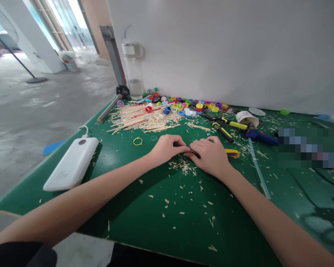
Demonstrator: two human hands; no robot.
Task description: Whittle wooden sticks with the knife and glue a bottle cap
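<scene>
Over the green table (144,207), my left hand (169,146) and my right hand (210,154) meet fingertip to fingertip. Both are closed in a pinch, and whatever lies between the fingers is too small or hidden to name. Right beneath them is a small heap of wood shavings (185,167). A yellow utility-knife-like handle (233,153) sticks out from behind my right hand; whether it rests on the table or touches the hand, I cannot tell. Left of my left hand lies a thin yellow ring (137,141).
Behind my hands spread wooden sticks (136,116) and colourful bottle caps (189,107). To the right lie pliers (222,129), a tipped paper cup (246,118), a blue glue gun (263,137) and a glue stick (258,168). A white power bank (72,163) sits left; a bottle (134,74) stands at the wall.
</scene>
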